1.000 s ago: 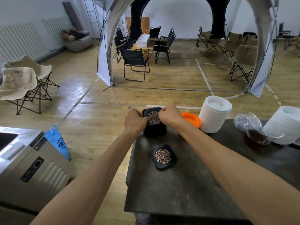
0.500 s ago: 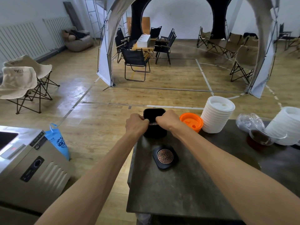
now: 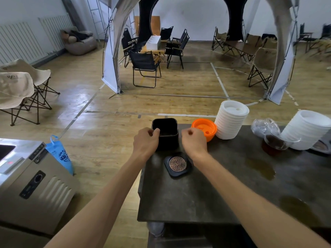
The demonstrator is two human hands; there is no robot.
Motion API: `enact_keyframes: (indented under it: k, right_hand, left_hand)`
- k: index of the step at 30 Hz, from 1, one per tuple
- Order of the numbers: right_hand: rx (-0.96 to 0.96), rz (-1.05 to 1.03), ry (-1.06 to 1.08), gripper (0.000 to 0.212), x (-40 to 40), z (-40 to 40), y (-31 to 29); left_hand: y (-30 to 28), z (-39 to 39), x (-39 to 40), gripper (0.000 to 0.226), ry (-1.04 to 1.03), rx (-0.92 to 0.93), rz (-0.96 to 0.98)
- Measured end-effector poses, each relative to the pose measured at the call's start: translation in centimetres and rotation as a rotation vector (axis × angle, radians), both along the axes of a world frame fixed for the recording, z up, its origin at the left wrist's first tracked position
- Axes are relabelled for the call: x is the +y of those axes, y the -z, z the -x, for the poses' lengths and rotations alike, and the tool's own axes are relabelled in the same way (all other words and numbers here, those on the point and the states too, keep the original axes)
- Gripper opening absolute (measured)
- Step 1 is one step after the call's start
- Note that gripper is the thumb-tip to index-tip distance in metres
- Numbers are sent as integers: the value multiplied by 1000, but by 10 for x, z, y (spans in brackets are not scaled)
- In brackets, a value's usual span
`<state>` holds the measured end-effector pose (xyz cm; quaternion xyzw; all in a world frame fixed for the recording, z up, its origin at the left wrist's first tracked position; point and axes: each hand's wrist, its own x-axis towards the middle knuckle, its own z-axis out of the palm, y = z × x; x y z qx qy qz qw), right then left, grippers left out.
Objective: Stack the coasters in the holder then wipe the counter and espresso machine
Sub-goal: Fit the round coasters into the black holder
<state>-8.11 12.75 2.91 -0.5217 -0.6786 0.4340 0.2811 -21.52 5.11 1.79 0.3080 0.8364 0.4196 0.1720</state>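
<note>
Fingers of my left hand (image 3: 146, 140) curl on the black coaster holder (image 3: 165, 135); my right hand (image 3: 194, 142), beside it, is fisted, empty, above one coaster (image 3: 177, 164).

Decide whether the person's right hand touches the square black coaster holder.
Apart. The head view shows bare counter between the right hand and the square black coaster holder.

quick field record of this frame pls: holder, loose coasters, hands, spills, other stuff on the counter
holder: black holder, upright at the counter's far left corner
loose coaster: one coaster flat on the counter, just in front of the holder
left hand: left hand holds the holder's left wall
right hand: right hand curled, empty, beside the holder
spills: brown puddles on the right side
other: orange lid, white lid stack
</note>
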Motion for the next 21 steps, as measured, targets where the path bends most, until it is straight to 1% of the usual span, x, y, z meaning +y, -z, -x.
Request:
enact_keyframes:
  k: [1,2,4,5,6,9,12,14,17,21]
  right_hand:
    - [-25,-19,28,23,-12,-10,7]
    - [-130,-50,-19,30,-26,-18,13]
    - [-442,-182,-185,57,-50,-24,23]
    - [-550,-259,-220,67,-58,-22,27]
    - [-605,-307,-230,72,-63,-20,29]
    - [-629,-345,-214,77,-64,-17,29]
    - [-604,-317,-201,72,-58,-32,29]
    - [-586,-310,-159,76,-54,-51,29]
    - [-540,-295,-73,87,-45,-89,30]
    - [-505,-300,25,86,-37,-137,32]
  left_hand:
    - [1,-1,-3,36,3,4,-42]
    - [0,-3,-6,36,17,7,-83]
    - [0,-6,-11,39,82,36,-126]
    - [2,-6,-13,41,120,64,-126]
    - [4,-5,-15,43,149,96,-118]
    - [9,-2,-19,39,204,180,-75]
    - [9,-5,-20,22,266,286,-13]
    - [6,-11,-23,15,300,326,-3]
    - [3,-28,-38,13,343,348,-6]
    - [8,-71,-72,16,368,387,-65]
